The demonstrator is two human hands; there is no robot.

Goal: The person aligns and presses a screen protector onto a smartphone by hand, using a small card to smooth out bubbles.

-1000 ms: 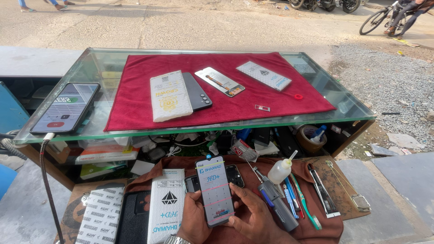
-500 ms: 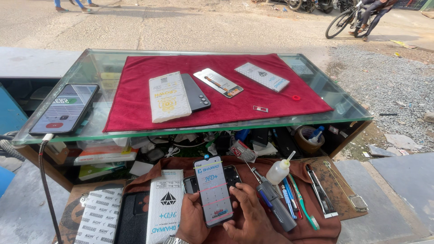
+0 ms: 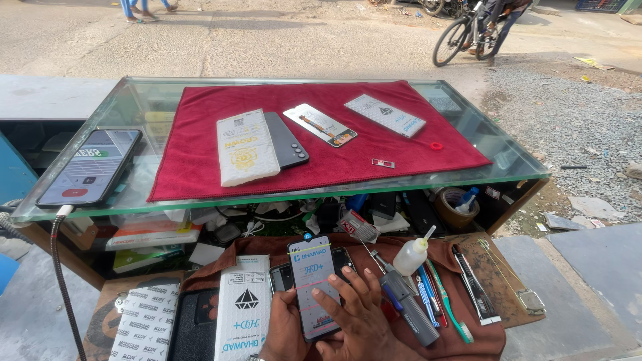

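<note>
Down low at my desk [image 3: 508, 267], my left hand [image 3: 284, 331] grasps a phone [image 3: 313, 289] from below to steady it, while my right hand's fingers [image 3: 344, 297] lie released and flat on its film-covered screen, beside a small squeeze bottle [image 3: 409, 255].

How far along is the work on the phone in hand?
Done: a white film sheet lies on the phone. In hand: the left hand steadies it while the right hand presses the sheet. Left: another phone lies on the red cloth beside unopened packets.
</note>
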